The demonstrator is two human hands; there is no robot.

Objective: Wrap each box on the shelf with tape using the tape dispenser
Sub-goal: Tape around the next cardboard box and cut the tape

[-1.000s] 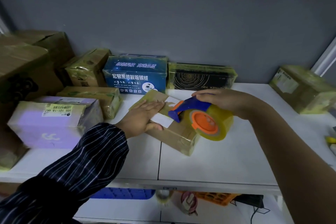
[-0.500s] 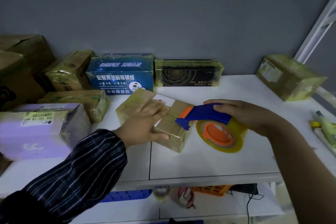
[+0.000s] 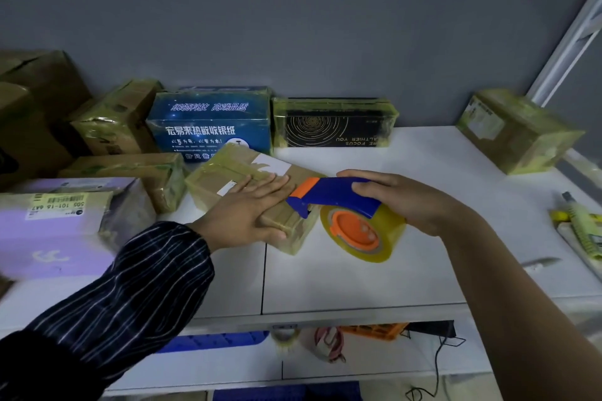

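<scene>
A small brown cardboard box (image 3: 228, 176) with a white label lies on the white shelf (image 3: 358, 270), partly covered in yellowish tape. My left hand (image 3: 247, 212) presses flat on its top with straight fingers, thumb down the near side. My right hand (image 3: 400, 202) grips the blue and orange tape dispenser (image 3: 332, 194), whose yellow tape roll (image 3: 361, 231) hangs just right of the box. The dispenser's front edge touches the box's right end.
Taped boxes line the back and left: a blue box (image 3: 208, 124), a black box (image 3: 332, 122), a purple box (image 3: 65, 225) and brown ones. Another taped box (image 3: 518, 130) sits far right. Small items (image 3: 583, 231) lie at the right edge. A lower shelf holds clutter.
My left hand has flattened and slid a little to the right along the box top. The dispenser has stayed at the box's right end. The view has shifted slightly.
</scene>
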